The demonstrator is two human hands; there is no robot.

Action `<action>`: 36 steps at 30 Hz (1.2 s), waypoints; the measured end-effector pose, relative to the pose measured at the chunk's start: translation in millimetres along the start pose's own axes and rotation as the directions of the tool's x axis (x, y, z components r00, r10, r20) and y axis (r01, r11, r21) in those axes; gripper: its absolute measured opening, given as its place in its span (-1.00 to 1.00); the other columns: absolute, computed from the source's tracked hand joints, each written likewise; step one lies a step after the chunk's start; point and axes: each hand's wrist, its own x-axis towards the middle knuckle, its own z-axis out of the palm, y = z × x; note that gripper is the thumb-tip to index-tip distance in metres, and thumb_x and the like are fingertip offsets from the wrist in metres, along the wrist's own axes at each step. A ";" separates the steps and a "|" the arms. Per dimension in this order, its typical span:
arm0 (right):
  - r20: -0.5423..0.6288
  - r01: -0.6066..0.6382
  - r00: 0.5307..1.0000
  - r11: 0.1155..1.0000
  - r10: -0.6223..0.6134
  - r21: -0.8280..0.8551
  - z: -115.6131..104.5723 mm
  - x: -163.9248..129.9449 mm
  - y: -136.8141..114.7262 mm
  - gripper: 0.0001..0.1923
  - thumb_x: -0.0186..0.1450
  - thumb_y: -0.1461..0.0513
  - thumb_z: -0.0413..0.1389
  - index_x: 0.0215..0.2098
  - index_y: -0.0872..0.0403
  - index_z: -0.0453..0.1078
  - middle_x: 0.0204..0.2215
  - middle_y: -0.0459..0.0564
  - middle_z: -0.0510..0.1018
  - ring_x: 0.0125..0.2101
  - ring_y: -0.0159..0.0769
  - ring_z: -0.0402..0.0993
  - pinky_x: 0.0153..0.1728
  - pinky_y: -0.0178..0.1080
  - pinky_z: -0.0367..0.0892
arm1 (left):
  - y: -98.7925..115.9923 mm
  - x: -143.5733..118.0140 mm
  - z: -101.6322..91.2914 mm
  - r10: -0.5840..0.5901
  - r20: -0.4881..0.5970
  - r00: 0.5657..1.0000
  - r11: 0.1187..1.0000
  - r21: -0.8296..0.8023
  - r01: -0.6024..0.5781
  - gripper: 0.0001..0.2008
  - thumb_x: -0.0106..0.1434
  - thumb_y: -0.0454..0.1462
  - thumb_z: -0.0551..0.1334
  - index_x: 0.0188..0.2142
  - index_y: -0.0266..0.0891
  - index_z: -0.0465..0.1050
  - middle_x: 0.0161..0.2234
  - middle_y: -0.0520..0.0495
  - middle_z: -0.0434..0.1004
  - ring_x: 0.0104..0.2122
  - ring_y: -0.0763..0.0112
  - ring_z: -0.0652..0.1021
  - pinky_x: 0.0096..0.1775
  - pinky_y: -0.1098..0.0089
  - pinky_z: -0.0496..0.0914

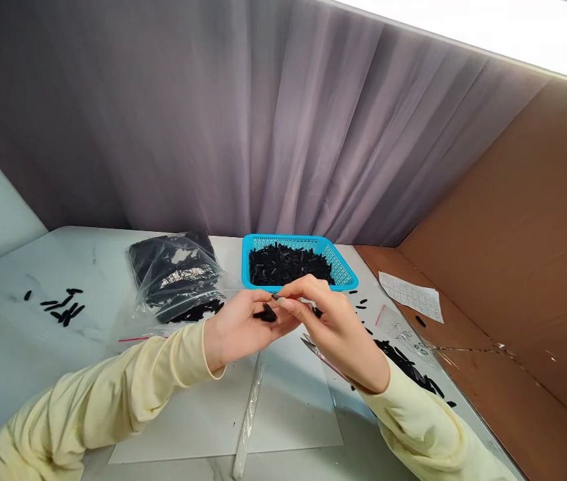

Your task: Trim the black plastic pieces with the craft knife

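Cupped palm up, my left hand (243,324) holds several small black strips (265,312) in its curled fingers. My right hand (330,321) meets it from the right, thumb and forefinger pinched on one black strip (276,297) at the left fingertips. Just beyond both hands stands a blue plastic basket (249,264) heaped with similar black strips (288,264). Under my right wrist lies a pointed metal tool (313,347), partly hidden, so its kind is unclear.
A clear zip bag (175,274) of black pieces lies left of the basket. Loose strips (65,310) are scattered at far left, with a pile (403,364) at right. A white sheet (293,427) bears a wrapped strip (250,407). A printed paper (411,297) lies by the cardboard wall (528,234).
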 end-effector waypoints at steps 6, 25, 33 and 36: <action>0.243 -0.338 0.940 0.757 0.240 0.560 -10.7 3.9 -1.6 -0.79 0.30 0.21 -0.02 -0.12 0.09 0.31 -0.59 -0.14 0.36 -0.56 -0.44 0.26 -0.54 -0.35 0.16 | 4.9 2.1 -1.6 0.048 -0.051 0.998 0.991 0.124 -0.041 -0.74 0.21 -0.47 -0.03 -0.57 -0.36 0.26 -0.59 -0.04 0.25 -0.58 0.53 0.37 -0.51 0.51 0.39; 0.428 -0.533 0.844 0.420 0.324 0.734 -15.0 4.5 3.0 -0.94 0.28 0.25 -0.01 -0.30 0.09 0.17 -0.72 -0.22 0.30 -0.72 -0.52 0.10 -0.65 -0.40 0.02 | 0.8 -25.6 17.5 0.246 0.137 0.960 0.586 0.768 -0.259 -0.55 0.25 -0.20 0.03 -0.71 -0.23 -0.09 -0.72 0.16 -0.15 -0.71 0.64 -0.09 -0.66 0.50 -0.19; 0.423 -0.522 0.844 0.324 0.330 0.789 -9.7 3.1 -1.3 -0.95 0.28 0.26 0.01 -0.31 0.06 0.19 -0.72 -0.25 0.26 -0.73 -0.55 0.01 -0.68 -0.42 -0.03 | 0.2 -26.3 15.6 0.265 0.108 0.958 0.615 0.747 -0.254 -0.56 0.24 -0.22 0.03 -0.72 -0.22 -0.08 -0.72 0.15 -0.18 -0.71 0.63 -0.10 -0.65 0.49 -0.19; 0.393 -0.498 0.854 0.322 0.340 0.805 -9.4 2.7 -1.1 -0.96 0.28 0.28 -0.01 -0.31 0.07 0.17 -0.72 -0.25 0.28 -0.73 -0.54 0.03 -0.68 -0.42 -0.02 | 0.1 -27.6 16.6 0.255 0.107 0.961 0.618 0.746 -0.247 -0.55 0.25 -0.21 0.03 -0.72 -0.23 -0.08 -0.72 0.15 -0.18 -0.71 0.62 -0.10 -0.65 0.49 -0.19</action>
